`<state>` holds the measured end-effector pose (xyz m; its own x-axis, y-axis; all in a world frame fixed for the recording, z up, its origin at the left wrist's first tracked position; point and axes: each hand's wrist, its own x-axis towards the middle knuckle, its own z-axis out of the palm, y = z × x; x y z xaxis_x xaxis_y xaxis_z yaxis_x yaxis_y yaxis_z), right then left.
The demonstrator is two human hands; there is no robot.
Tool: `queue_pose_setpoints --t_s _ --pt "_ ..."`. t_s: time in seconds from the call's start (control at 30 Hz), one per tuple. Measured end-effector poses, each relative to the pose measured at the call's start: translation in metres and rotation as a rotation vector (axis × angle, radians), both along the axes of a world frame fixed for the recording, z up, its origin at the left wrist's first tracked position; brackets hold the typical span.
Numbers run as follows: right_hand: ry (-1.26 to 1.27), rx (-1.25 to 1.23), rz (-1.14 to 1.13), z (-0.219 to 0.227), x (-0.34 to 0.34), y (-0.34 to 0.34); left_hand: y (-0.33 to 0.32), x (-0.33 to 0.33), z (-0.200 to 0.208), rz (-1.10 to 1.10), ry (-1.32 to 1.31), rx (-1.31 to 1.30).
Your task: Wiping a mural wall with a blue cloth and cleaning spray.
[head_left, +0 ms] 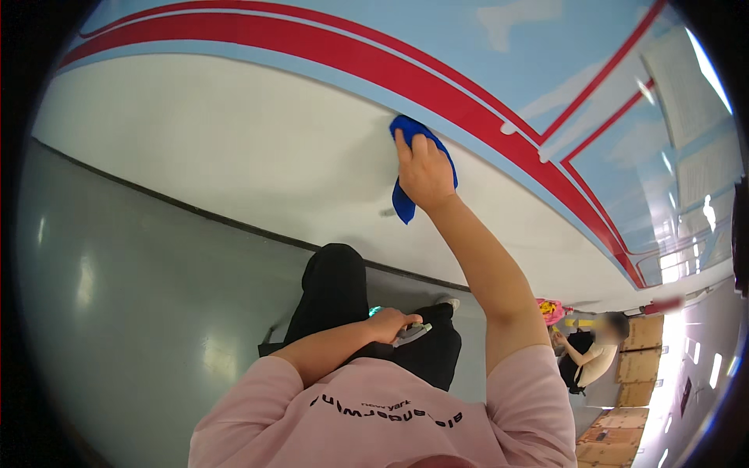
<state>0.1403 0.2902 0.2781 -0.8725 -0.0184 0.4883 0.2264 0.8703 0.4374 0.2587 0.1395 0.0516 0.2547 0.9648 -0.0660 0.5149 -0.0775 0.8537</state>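
My right hand (pixel 427 173) presses a blue cloth (pixel 403 204) against the white lower part of the wall (pixel 234 117), just below its light blue and red printed border. The fingers are bent over the cloth, and its lower end hangs loose beneath the hand. Close to my lap, my left hand (pixel 392 326) is closed around a pale grey object with a light green tip (pixel 415 333). A bit of teal shows beyond that hand; the fingers hide much of what it holds, so its kind is unclear.
Red bands (pixel 312 39) cross the light blue printed panel above. A dark strip (pixel 179 204) runs between wall and grey floor (pixel 140 288). To the right, another person (pixel 589 359) sits low by the wall near a pink and yellow bag (pixel 550 310). Brown boxes (pixel 636 366) stand behind.
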Motion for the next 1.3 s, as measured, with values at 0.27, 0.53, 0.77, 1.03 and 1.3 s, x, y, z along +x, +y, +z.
queue_pose_setpoints --t_s 0.27,0.53,0.77,1.03,1.3 --pt "-0.125 0.099 0.272 0.007 -0.039 -0.034 -0.005 -0.007 -0.008 0.084 -0.129 -0.002" --pt "-0.244 0.171 0.220 -0.011 -0.039 -0.038 -0.008 -0.004 0.001 0.098 -0.075 -0.016" --pt "-0.349 0.342 0.255 0.021 -0.013 -0.037 -0.013 -0.006 -0.008 0.070 -0.099 -0.036" --pt "-0.443 0.295 0.229 0.011 -0.054 -0.047 -0.010 -0.012 0.004 0.091 -0.156 -0.008" --pt "-0.441 0.500 0.270 0.031 -0.025 -0.030 -0.016 -0.023 0.004 0.167 -0.238 0.028"
